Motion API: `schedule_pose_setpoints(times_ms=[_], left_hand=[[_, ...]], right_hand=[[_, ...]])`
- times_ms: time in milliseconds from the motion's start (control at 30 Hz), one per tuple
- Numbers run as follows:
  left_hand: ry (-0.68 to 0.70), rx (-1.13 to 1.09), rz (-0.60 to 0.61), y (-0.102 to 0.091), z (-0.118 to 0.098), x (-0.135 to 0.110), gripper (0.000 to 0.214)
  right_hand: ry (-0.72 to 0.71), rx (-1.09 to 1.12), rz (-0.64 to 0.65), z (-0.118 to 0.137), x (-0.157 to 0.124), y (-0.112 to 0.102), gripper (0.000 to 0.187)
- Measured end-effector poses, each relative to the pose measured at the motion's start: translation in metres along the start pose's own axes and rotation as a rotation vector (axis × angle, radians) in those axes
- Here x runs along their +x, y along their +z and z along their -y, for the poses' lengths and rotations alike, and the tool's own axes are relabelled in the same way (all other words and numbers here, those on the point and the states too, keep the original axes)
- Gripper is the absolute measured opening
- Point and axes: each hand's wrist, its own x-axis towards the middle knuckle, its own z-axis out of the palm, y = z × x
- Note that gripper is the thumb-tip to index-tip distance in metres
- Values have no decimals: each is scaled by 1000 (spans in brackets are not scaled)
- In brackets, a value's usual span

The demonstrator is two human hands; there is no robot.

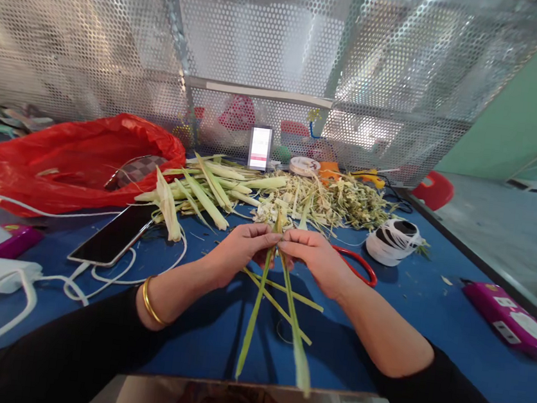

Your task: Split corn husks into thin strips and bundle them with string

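Note:
My left hand [242,250] and my right hand [316,257] meet at the middle of the blue table, each pinching long green husk strips [293,308] near their upper ends. Two strips hang down toward the table's front edge, spreading apart below my fingers. Under them, thinner strips [288,286] lie crossed on the table. Just beyond my fingers is a pile of pale shredded husk [292,201]. Red-handled scissors, by the look of the loop [361,264], lie beside my right hand, their blades hidden. A spool of white string [392,241] stands farther right.
Whole pale husks [206,194] lie behind my left hand, near a red plastic bag [73,166]. A phone [112,235] with white cables lies at the left. A purple power strip [510,316] is at the right. A perforated metal panel [262,39] rises behind.

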Motion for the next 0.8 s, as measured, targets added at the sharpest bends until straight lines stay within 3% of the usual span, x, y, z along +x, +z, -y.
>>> schedule_pose_setpoints(times_ms=[167, 367, 533, 600, 700, 800], left_hand=[[12, -51, -115, -5, -1, 2, 25], [55, 100, -40, 1, -4, -3, 30], [25, 118, -25, 1, -4, -3, 30], [6, 72, -67, -4, -1, 1, 28], [-26, 22, -221, -13, 2, 7, 22], [-63, -1, -316, -19, 1, 9, 22]], right_hand=[[26, 105, -34, 4, -2, -6, 19], [38, 75, -34, 1, -1, -4, 25], [17, 37, -108, -2, 0, -1, 28], [-22, 100, -100, 1, -1, -3, 24], [-152, 271, -99, 12, -6, -10, 21], [-265, 438, -194, 22, -8, -19, 23]])
